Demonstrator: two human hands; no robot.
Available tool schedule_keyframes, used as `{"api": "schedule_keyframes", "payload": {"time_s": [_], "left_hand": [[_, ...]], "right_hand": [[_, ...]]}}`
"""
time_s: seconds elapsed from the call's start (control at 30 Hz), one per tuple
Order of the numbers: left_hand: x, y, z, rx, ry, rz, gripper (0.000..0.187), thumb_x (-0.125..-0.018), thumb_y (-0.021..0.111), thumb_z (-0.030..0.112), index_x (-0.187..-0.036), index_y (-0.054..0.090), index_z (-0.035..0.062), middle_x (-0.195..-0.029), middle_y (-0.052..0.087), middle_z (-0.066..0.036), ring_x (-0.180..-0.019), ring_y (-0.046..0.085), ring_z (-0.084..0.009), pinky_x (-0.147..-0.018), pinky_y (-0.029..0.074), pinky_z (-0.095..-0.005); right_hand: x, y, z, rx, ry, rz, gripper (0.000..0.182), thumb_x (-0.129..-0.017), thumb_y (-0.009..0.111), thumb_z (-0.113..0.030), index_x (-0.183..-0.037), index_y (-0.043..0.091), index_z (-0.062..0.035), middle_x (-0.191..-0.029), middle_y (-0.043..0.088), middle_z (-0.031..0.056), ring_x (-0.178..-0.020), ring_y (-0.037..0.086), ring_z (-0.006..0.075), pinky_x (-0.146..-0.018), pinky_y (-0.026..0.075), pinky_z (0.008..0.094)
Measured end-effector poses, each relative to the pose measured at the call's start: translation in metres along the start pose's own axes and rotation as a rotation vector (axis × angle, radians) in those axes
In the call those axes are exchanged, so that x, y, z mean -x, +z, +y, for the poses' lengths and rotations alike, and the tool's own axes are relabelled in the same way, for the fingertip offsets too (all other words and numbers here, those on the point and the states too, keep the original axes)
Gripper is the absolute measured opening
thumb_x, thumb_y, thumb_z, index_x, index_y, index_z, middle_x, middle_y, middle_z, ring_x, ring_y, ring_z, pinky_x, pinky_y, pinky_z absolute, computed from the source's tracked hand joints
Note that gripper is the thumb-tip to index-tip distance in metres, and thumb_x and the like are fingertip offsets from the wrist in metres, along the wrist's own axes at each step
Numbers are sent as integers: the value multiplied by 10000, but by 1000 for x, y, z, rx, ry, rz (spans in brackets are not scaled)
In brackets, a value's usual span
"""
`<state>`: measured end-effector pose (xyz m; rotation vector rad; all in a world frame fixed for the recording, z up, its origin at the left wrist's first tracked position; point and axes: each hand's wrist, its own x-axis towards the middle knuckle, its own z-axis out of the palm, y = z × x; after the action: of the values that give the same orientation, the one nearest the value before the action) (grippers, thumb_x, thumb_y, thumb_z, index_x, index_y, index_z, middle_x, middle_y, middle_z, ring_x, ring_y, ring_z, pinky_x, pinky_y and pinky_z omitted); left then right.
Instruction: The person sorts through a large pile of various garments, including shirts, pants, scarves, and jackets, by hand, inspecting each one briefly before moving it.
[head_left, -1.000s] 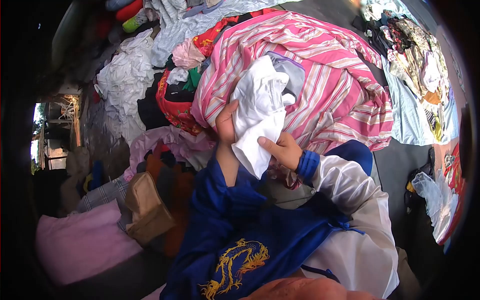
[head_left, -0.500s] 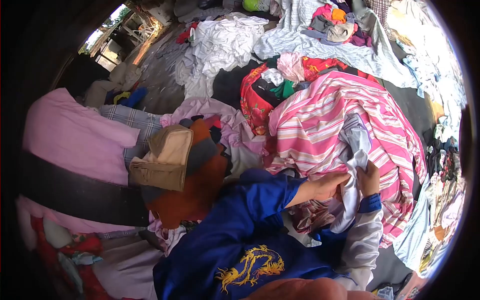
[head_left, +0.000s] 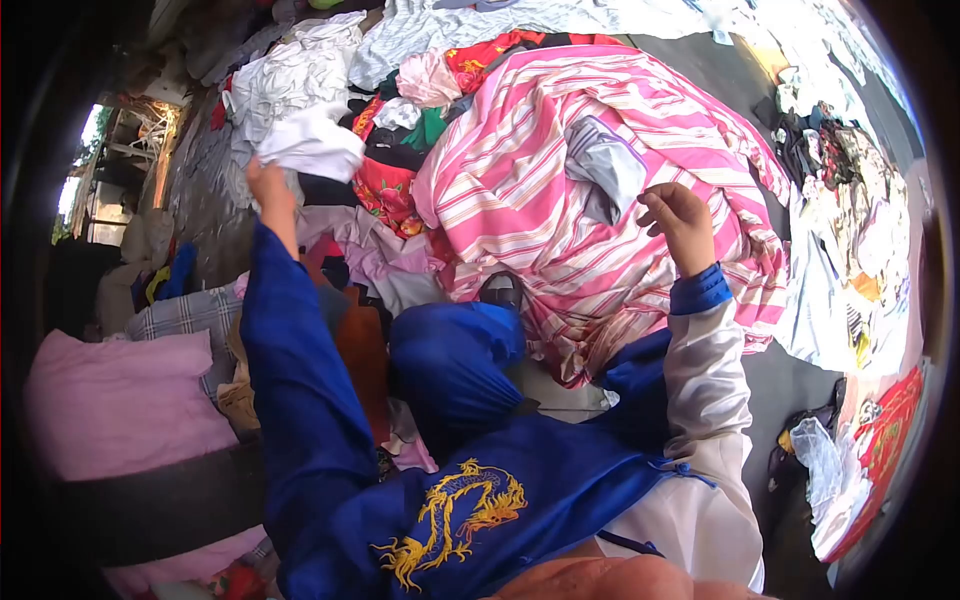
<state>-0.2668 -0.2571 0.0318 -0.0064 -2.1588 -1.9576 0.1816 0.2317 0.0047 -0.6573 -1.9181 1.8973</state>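
My left hand (head_left: pixel 271 188) is stretched out to the far left, closed on a white cloth (head_left: pixel 310 145) that is smeared by motion. The cloth is up in front of a heap of white clothes (head_left: pixel 300 75). On the right, my right hand (head_left: pixel 682 222) is raised over a large pink-and-white striped cloth bundle (head_left: pixel 530 120). Its fingers are loosely bent and apart, and I see nothing between them. Just left of those fingertips, a crumpled grey-and-white garment (head_left: pixel 606 168) lies on the bundle.
A red floral cloth (head_left: pixel 385 195) with several small pieces on it lies behind the bundle. Pink fabric (head_left: pixel 120 400) covers something at the left, beside a dark band (head_left: pixel 170 505). Mixed clothes (head_left: pixel 845 240) spread along the right. My shoe (head_left: pixel 500 290) is against the bundle.
My left hand has swung far left with the white cloth, which both hands held before. My right hand has let go and stays by the striped bundle. The view has turned rightward and down.
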Motion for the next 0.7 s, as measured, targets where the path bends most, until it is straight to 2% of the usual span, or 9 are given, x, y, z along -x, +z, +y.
{"api": "schedule_keyframes", "payload": {"time_s": [0.03, 0.1, 0.17, 0.27, 0.4, 0.47, 0.53, 0.63, 0.7], "left_hand": [[-14, -16, 44, 72, 74, 410, 563, -861, 665, 58, -1379, 454, -7, -1270, 577, -185, -1159, 569, -259, -947, 489, -404], [-13, -23, 55, -130, 105, 399, 573, -871, 662, 83, -1393, 439, 5, -1361, 500, -199, -1250, 501, -274, -984, 461, -419], [-43, -22, -36, -254, 231, -24, 510, -884, 660, 106, -1358, 489, 30, -1284, 567, -174, -1237, 524, -256, -982, 459, -436], [87, 104, -71, -101, -342, -428, 356, -912, 661, 128, -1237, 574, 14, -1047, 667, -110, -816, 713, -225, -606, 555, -262], [217, 250, -177, -310, -578, -961, 318, -960, 600, 144, -1234, 553, -9, -1039, 660, -111, -886, 719, -248, -638, 578, -324], [283, 316, -191, -10, -774, -908, 248, -929, 547, 73, -1153, 584, -29, -928, 643, -105, -812, 725, -263, -595, 598, -339], [329, 370, -231, 293, -995, -878, 405, -924, 588, 59, -1300, 452, -3, -1039, 567, -147, -874, 702, -318, -698, 606, -413], [371, 431, -256, 679, -1117, -624, 252, -924, 597, 30, -1136, 463, 8, -1080, 547, -160, -932, 676, -334, -768, 608, -448], [374, 461, -266, 847, -1248, -447, 273, -926, 616, 51, -1160, 486, 1, -1112, 559, -141, -970, 665, -312, -809, 590, -434]], "right_hand": [[2, -3, -3, -45, -15, 43, 152, -956, 654, -144, -1003, 659, 1, -857, 697, 36, -699, 683, 118, -576, 501, 230], [0, -12, -6, -62, -53, 120, 150, -965, 641, -140, -1010, 657, 1, -909, 715, 57, -690, 673, 118, -586, 497, 227], [-4, -18, -10, -100, -109, 165, 139, -967, 634, -134, -1008, 658, -3, -921, 719, 62, -676, 663, 115, -587, 493, 224], [-5, -19, -15, -187, -134, 230, 133, -968, 638, -132, -1007, 656, -6, -921, 718, 78, -673, 657, 114, -583, 487, 226], [0, -9, -17, -226, -122, 256, 128, -969, 640, -132, -987, 650, -6, -913, 716, 92, -657, 648, 113, -578, 486, 231], [6, -8, -15, -303, -63, 208, 125, -970, 632, -133, -980, 650, -10, -907, 713, 96, -646, 642, 113, -577, 487, 235], [9, -9, -20, -510, 49, 160, 123, -976, 604, -137, -970, 645, -21, -895, 706, 101, -626, 631, 121, -564, 482, 244], [6, -22, -16, -605, 134, 196, 112, -984, 576, -127, -984, 635, -31, -904, 700, 111, -617, 629, 138, -543, 474, 250], [4, -31, -10, -643, 137, 204, 114, -987, 562, -114, -1000, 629, -22, -908, 696, 128, -613, 629, 150, -534, 483, 254]]}}
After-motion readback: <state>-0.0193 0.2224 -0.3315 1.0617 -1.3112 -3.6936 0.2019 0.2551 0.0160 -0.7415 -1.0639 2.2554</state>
